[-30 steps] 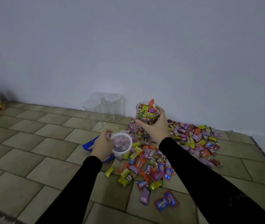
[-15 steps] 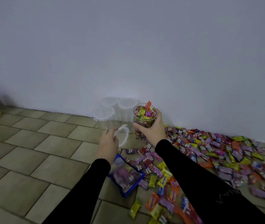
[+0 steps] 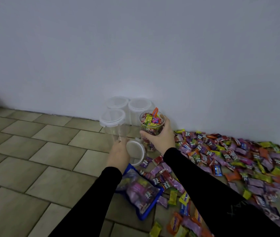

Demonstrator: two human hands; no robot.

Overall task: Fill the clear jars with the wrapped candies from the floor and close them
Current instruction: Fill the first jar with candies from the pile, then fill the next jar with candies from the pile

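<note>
the fingers [image 3: 167, 128] of the right hand [image 3: 161, 139] curl round the far side of the filled jar [image 3: 151, 129], with the thumb across its near side, so the jar is gripped just below its open rim. wrapped candies reach the rim, and an orange wrapper [image 3: 155, 112] sticks up above it. i cannot tell whether the jar's base touches the tiles. the left hand [image 3: 119, 153] holds a white lid [image 3: 134, 152] by its left edge; the lid is tilted with its flat face toward the camera, just below and left of the filled jar, and the left fingers are hidden behind it, so i cannot tell how they lie.

3 empty jars [image 3: 114, 124] with white lids on stand together by the wall [image 3: 135, 48], just left of the filled jar: 1 in front, 2 behind it. the nearest one is just beside the left hand's fingertips.

loose wrapped candies [image 3: 238, 159], mostly purple, red, yellow and orange, lie spread over the tiled floor [image 3: 33, 151] to the right of both arms, from the wall toward the camera. a clear bag with a blue edge [image 3: 140, 190], with candies in it, lies on the floor between the 2 black sleeves [image 3: 204, 190].
</note>
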